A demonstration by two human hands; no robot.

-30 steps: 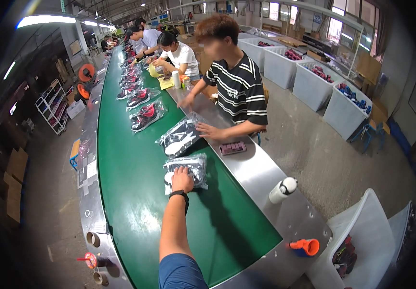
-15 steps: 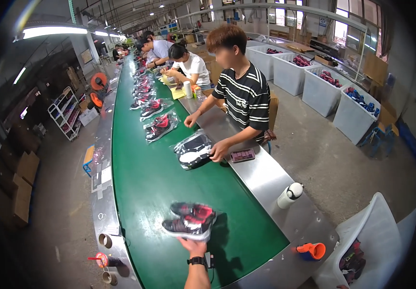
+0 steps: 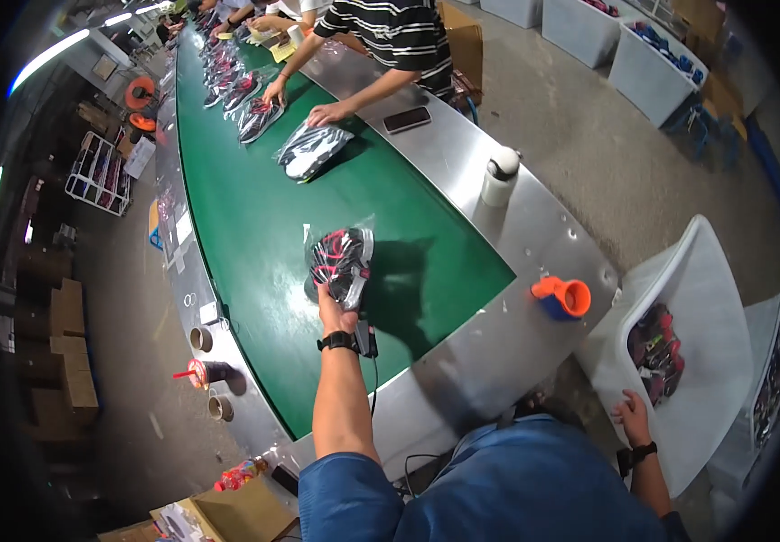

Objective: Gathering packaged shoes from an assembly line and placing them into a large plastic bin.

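My left hand (image 3: 336, 312) grips a pair of dark shoes with pink trim (image 3: 343, 262) in a clear plastic bag, held above the green conveyor belt (image 3: 272, 307). Beside the large white bin (image 3: 710, 361), my right hand (image 3: 632, 418) is empty, its fingers slightly apart near the rim. Bagged dark and pink shoes (image 3: 656, 352) lie inside that bin. Farther up the belt, a person in a striped shirt has one hand on a bagged black-and-white pair (image 3: 313, 149) and the other on a bagged dark shoe pair (image 3: 260, 117).
On the metal ledge at right are an orange-and-blue tape dispenser (image 3: 561, 298), a white bottle (image 3: 500, 176) and a phone (image 3: 407, 119). A red-strawed cup (image 3: 205, 372) and tape rolls (image 3: 201, 339) line the left ledge. A second bin (image 3: 769, 370) adjoins the first.
My view has tilted down, bringing my right hand and the bin into sight. The bagged shoes in my left hand have turned. The other person's left-side hand now touches a bagged pair.
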